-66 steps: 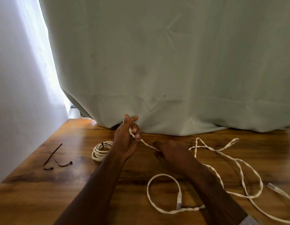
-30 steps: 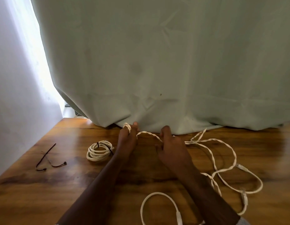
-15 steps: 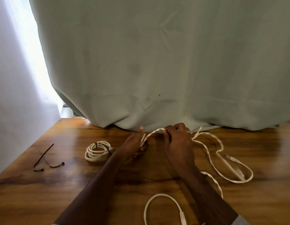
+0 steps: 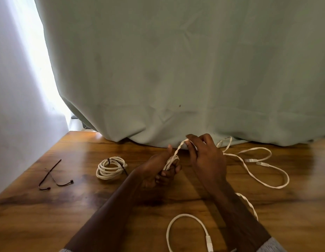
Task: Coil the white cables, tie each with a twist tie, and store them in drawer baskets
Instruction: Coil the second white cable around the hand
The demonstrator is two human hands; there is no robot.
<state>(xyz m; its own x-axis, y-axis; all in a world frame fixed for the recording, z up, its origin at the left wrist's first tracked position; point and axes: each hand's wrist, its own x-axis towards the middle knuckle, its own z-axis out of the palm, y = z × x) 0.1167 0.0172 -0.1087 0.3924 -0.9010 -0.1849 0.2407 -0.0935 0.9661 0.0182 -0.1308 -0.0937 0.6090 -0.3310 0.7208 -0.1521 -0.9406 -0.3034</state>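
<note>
My left hand [image 4: 159, 170] grips a small bundle of turns of a flat white cable [image 4: 252, 176]. My right hand [image 4: 205, 157] pinches the same cable a little above and to the right of it. A short twisted stretch runs between the two hands. The loose rest of this cable trails right across the wooden table [image 4: 49, 215] in open loops. A finished white coil [image 4: 110, 167], bound with a dark twist tie, lies left of my left hand. Two dark twist ties [image 4: 52, 177] lie further left. Another white cable loop with a plug [image 4: 190, 231] lies near the front edge.
A pale green curtain [image 4: 176, 70] hangs down onto the table's far edge, just behind my hands. A white wall [image 4: 10, 124] closes off the left side. No drawer or basket is in view.
Both hands have kept winding the cable: the bundle in my left hand has grown and the loose loops on the right have been drawn in and shortened. The tied coil and the ties stay put.
</note>
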